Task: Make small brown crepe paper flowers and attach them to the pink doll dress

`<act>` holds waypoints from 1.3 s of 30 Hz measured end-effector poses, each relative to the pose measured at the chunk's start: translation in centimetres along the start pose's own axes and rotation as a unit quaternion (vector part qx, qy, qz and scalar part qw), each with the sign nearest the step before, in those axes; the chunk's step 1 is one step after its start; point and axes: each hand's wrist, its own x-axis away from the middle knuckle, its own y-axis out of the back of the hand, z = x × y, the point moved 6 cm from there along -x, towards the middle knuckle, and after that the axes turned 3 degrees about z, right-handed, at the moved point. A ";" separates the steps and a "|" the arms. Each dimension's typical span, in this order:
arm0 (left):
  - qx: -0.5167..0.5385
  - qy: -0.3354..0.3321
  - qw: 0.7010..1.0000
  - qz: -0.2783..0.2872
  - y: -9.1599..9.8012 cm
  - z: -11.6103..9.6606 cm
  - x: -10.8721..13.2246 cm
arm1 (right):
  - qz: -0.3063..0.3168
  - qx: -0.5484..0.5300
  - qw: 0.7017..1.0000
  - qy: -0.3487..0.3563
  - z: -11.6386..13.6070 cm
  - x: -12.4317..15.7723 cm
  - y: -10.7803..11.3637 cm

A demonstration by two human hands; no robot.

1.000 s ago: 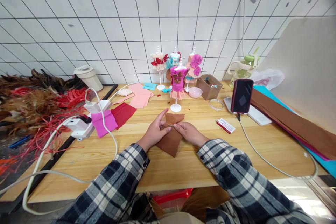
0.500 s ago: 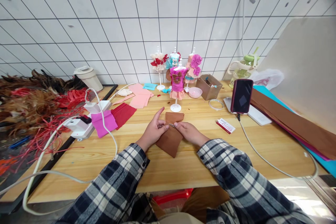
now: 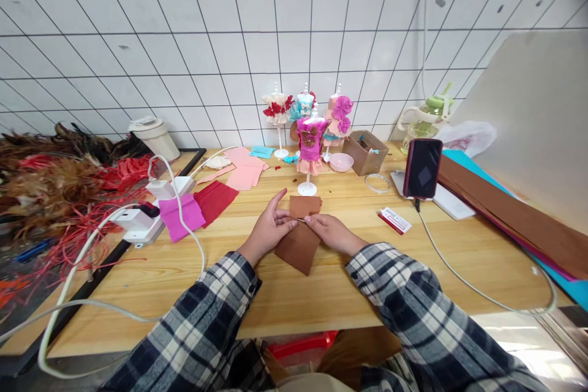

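Observation:
My left hand [image 3: 273,226] is closed with thumb and fingers pinched and the index finger stretched out. It grips one end of a thin metal stick [image 3: 299,220], too small to name more exactly. Facing it, my right hand [image 3: 335,231] pinches the stick's other end. Under both hands lies brown paper or cloth: a smaller upper part [image 3: 304,204] and a larger, slanted lower part [image 3: 299,250]. The fingers hide whether these are one piece or two. Just behind stands a small dress form [image 3: 312,144] in a magenta top with a brown bow.
More dressed forms [image 3: 277,107] stand near the tiled wall, beside a pink bowl [image 3: 342,162] and a box [image 3: 366,152]. Magenta [image 3: 182,218] and red [image 3: 215,202] pieces lie left, near white cables and power strips. A phone [image 3: 422,168] stands right, its cable crossing the table.
The thin metal stick has tilted slightly between my fingers. The lower brown piece has shifted a little to the right; otherwise both hands stay almost still.

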 end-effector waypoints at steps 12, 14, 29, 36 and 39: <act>0.010 0.000 0.998 0.059 -1.3 -0.5 0.3 | 0.055 -0.118 0.991 -0.013 0.4 0.2 -0.1; -0.001 0.000 0.998 0.064 -1.4 -0.7 0.3 | 0.069 -0.133 0.989 -0.017 0.4 0.3 -0.2; -0.012 0.002 0.998 0.069 -1.6 -0.7 0.3 | -0.002 0.011 1.000 -0.019 -0.3 -0.1 0.1; -0.006 0.001 0.997 0.070 -1.5 -0.7 0.3 | 0.001 0.009 1.000 -0.017 -0.1 0.0 0.2; -0.011 0.001 0.997 0.071 -1.6 -0.6 0.3 | 0.003 0.002 1.000 -0.011 0.0 0.0 0.1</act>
